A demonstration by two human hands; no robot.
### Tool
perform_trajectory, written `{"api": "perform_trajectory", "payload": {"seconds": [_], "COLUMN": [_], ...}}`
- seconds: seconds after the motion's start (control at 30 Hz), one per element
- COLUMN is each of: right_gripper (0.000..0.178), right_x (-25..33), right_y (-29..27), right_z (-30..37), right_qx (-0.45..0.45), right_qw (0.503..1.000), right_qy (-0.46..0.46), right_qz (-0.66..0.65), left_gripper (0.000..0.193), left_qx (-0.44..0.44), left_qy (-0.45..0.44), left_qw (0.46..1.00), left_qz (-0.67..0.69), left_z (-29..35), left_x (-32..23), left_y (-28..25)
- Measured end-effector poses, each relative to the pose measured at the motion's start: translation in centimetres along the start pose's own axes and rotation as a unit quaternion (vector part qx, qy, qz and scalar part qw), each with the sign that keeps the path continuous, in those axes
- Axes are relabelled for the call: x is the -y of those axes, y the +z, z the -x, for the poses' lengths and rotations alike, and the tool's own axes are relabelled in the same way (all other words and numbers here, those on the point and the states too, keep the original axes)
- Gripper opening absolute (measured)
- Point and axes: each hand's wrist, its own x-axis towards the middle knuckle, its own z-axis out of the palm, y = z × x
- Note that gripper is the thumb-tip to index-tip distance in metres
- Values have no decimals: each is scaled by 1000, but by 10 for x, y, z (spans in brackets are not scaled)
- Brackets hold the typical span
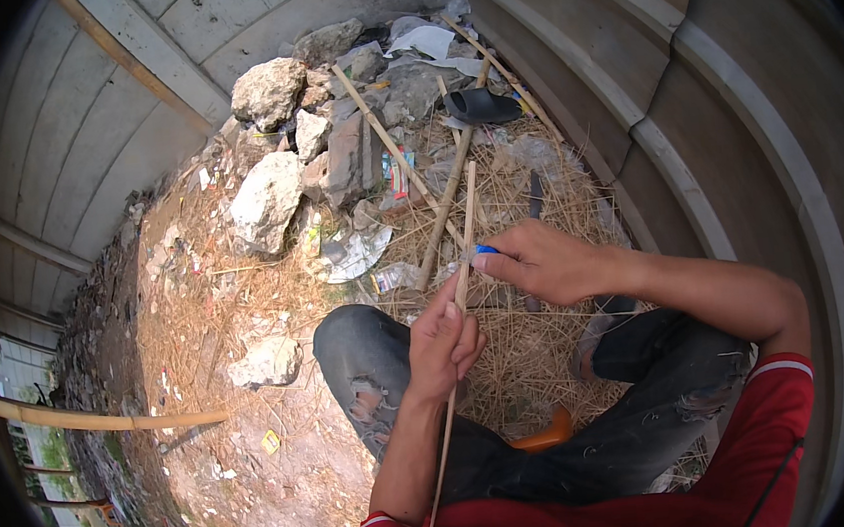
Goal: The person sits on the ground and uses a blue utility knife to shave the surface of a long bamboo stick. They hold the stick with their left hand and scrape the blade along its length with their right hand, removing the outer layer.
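Head view: a thin wooden strip (468,204) stands upright and slightly tilted before the person's chest, its lower end running down past the red shirt (749,446). The left hand (441,340) is curled closed around it, thumb laid along the wood; the right hand (540,261), reaching across from a bent elbow, pinches a small blue object (486,249) against or just beside the strip, its kind mostly hidden by the fingers. Bent knees in torn jeans (360,334) flank the straw (520,355). Beyond lie crossed sticks (386,138), a dark sandal (483,107) and pale rocks (266,202); a ridged wall (646,73) closes the right side.
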Motion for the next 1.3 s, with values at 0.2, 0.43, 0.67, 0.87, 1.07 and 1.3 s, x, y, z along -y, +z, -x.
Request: {"api": "perform_trajectory", "payload": {"seconds": [0.2,0.43,0.67,0.87,1.07,1.3], "right_gripper": [48,36,28,30,32,35], "right_x": [0,20,2,5,13,-19], "right_y": [10,-16,-16,-11,-9,-16], "right_z": [-2,5,4,8,8,-11], "right_qx": [17,-64,-11,264,37,-190], "right_qw": [999,996,999,958,997,974], "right_qy": [-37,50,15,-103,28,58], "right_qz": [-34,-43,-28,-48,-64,-106], "left_gripper": [61,63,62,59,62,65], "left_qx": [-23,-29,-21,-14,-47,-2], "left_qy": [8,27,22,27,26,-13], "left_qw": [1000,995,985,995,994,992], "left_qz": [13,-95,-170,-96,-95,-125], "left_z": [-6,-3,-4,-7,-7,-4], "left_x": [2,1,8,10,1,5], "left_y": [2,4,11,-6,2,15]}}
